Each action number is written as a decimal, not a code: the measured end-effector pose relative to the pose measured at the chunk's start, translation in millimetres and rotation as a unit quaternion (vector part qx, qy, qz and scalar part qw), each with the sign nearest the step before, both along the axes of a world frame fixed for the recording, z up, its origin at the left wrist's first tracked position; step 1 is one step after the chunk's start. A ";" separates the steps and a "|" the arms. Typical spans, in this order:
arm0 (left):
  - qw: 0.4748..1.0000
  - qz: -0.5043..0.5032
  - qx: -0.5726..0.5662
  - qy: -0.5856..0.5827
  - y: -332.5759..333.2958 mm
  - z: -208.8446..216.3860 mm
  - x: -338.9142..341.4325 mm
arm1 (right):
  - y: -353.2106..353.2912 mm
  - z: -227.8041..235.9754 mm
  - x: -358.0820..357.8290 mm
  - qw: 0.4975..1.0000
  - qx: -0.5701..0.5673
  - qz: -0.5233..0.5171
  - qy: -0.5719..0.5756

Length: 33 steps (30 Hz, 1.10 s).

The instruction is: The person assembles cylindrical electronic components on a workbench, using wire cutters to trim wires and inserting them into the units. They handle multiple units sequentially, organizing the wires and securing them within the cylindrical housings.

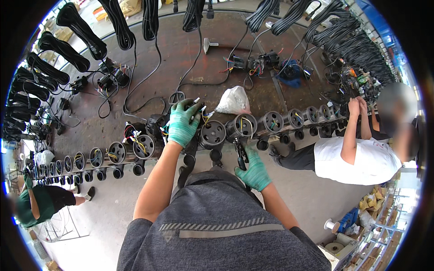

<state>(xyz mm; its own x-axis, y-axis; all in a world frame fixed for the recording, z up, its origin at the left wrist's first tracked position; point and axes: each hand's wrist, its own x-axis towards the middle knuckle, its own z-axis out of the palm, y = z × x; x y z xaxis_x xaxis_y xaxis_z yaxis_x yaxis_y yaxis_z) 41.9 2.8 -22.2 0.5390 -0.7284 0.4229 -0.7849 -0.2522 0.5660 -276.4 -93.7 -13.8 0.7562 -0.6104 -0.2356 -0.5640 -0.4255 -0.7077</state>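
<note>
A long row of black round motor housings (212,133) lies along the front edge of a brown workbench (181,58), coloured wires poking from their open ends. My left hand (183,123), in a green glove, grips a bundle of coloured wires (201,113) on top of one housing. My right hand (253,168), also in a green glove, is lower, at the bench edge, closed on a black-handled hand tool (241,156) that points up at a housing (242,126).
Coiled black cables (77,27) hang along the bench's far side. A white plastic bag (234,101) lies behind the row. A person in a white shirt (361,158) works at the right, another in green (40,203) at the left. Boxes and spools (339,226) sit on the floor.
</note>
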 end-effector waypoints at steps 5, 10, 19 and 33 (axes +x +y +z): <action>1.000 -0.006 0.000 0.019 0.5 -3.5 1.1 | 12.8 7.9 6.1 1.000 -0.005 -0.004 0.012; 1.000 -0.012 0.008 0.014 0.5 -5.4 3.7 | 20.6 14.5 9.4 0.999 -0.028 -0.013 0.020; 0.994 -0.057 -0.038 0.082 1.4 -12.1 10.8 | 34.7 9.6 8.2 0.998 -0.041 -0.039 0.014; 0.983 -0.081 -0.070 0.152 16.2 -11.9 13.6 | 15.5 42.1 -16.0 0.979 -0.169 -0.090 -0.067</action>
<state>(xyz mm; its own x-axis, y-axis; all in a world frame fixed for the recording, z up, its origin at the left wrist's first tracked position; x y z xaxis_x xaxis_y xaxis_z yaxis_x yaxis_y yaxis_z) 55.5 19.1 -34.1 0.5381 -0.7608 0.3628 -0.5978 -0.0411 0.8006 -292.5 -78.2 28.3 0.6394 -0.7627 0.0970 -0.5638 -0.5509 -0.6154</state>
